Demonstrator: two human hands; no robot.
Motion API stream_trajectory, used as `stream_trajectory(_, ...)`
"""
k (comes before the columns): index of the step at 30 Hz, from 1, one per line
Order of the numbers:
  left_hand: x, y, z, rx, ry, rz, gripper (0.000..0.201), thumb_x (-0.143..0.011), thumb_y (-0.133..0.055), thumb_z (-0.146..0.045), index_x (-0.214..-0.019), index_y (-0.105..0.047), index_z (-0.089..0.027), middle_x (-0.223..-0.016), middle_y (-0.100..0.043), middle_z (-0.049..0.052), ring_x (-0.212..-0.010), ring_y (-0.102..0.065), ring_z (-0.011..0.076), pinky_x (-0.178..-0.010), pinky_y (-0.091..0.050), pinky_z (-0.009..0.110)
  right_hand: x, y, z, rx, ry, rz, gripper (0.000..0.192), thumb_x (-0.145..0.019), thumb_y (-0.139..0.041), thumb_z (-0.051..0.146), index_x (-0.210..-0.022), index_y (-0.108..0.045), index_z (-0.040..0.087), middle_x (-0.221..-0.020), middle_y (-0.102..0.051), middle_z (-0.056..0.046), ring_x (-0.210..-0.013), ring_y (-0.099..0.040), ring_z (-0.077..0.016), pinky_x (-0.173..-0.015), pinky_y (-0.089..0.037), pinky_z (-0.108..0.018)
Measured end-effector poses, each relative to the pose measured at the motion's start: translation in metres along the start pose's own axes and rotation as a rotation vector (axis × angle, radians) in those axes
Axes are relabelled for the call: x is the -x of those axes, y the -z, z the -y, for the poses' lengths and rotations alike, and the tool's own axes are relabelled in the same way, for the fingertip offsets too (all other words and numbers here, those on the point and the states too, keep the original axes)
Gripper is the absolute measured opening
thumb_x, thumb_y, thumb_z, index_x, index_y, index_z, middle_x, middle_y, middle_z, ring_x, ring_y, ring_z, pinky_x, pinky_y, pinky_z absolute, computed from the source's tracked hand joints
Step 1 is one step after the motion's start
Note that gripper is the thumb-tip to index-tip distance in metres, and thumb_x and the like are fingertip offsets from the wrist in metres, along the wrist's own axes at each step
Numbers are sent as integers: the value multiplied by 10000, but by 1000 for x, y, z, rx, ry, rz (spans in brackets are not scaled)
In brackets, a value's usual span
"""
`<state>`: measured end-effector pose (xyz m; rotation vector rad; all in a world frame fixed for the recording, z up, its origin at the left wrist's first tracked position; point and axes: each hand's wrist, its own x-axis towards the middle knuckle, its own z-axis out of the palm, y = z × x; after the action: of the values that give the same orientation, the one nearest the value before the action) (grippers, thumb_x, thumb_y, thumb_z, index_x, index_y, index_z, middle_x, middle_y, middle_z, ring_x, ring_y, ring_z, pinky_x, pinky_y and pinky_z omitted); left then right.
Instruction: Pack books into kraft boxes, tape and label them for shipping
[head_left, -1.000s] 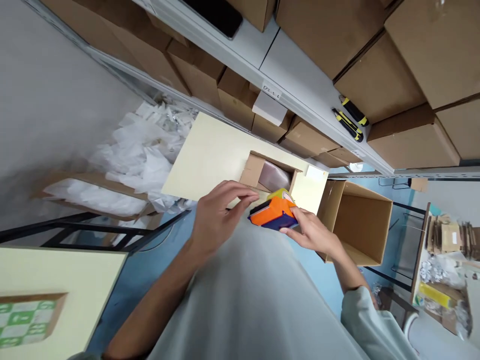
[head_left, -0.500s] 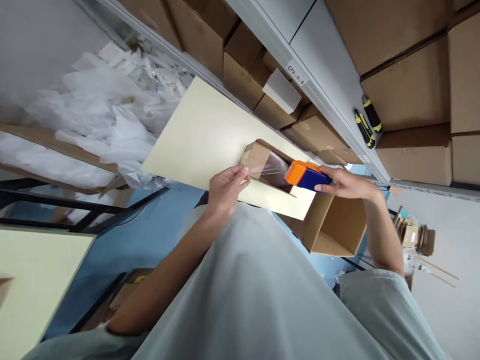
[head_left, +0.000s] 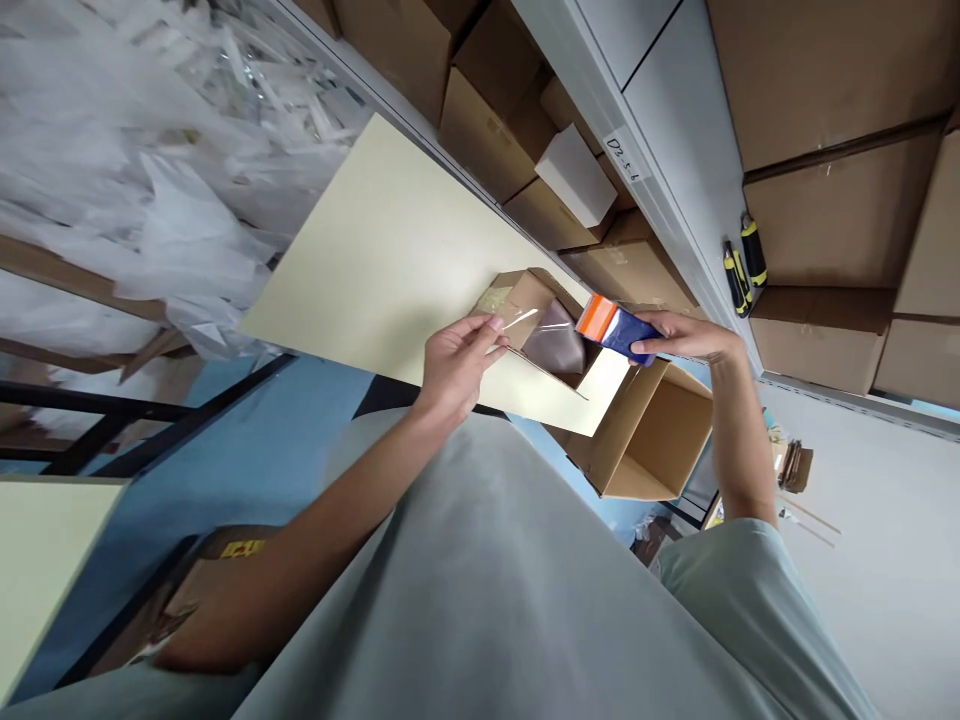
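Note:
A small open cardboard box [head_left: 525, 300] with a dark plastic-wrapped item [head_left: 556, 345] inside sits on a pale yellow table [head_left: 382, 260]. My left hand [head_left: 455, 362] pinches the free end of a strip of clear tape [head_left: 517, 322] at the box's near flap. My right hand [head_left: 686, 335] grips an orange and blue tape dispenser [head_left: 613, 326] just past the box's right side. The tape stretches between the two hands over the open box.
A large open cardboard box [head_left: 649, 435] stands below the table's right end. Grey shelving [head_left: 660, 170] holds many cardboard boxes, a white box [head_left: 576, 177] and yellow-black utility knives [head_left: 744, 265]. White plastic bags [head_left: 142, 190] pile at the left. A second pale table [head_left: 37, 560] lies at lower left.
My right hand carried the tape dispenser from in front of my body out to the right of the small box, drawing tape out. My left hand went to the box flap with the tape end.

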<state>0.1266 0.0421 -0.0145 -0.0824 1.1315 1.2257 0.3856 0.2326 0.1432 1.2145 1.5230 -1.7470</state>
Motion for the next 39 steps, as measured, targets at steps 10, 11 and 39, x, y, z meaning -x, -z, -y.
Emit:
stream_trajectory(10, -5, -5, -17, -46, 64, 63, 477, -725, -983, -550, -941, -755, -191, -877, -716, 1, -826, -707, 140, -1010, -654, 476, -20, 18, -5, -115, -38, 32, 583, -885, -918, 591, -1223, -733, 154, -1008, -803, -57, -881, -767, -201, -779, -660, -299)
stream_trajectory(11, -7, -4, -18, -46, 69, 65, 476, -726, -983, -549, -939, -751, -193, -865, -712, 0, -831, -711, 145, -1005, -657, 482, -22, 19, -7, -140, -30, 50, 581, -897, -911, 577, -1244, -731, 148, -1001, -804, -52, -870, -765, -193, -779, -659, -296)
stream_trajectory(39, 2, -34, -11, -296, -155, 156, 413, -756, -956, -576, -893, -808, -216, -891, -785, 60, -841, -737, 207, -915, -631, 391, 14, -24, -72, -224, 26, 29, 506, -946, -853, 577, -1173, -728, 142, -931, -790, -41, -849, -739, -172, -797, -634, -286)
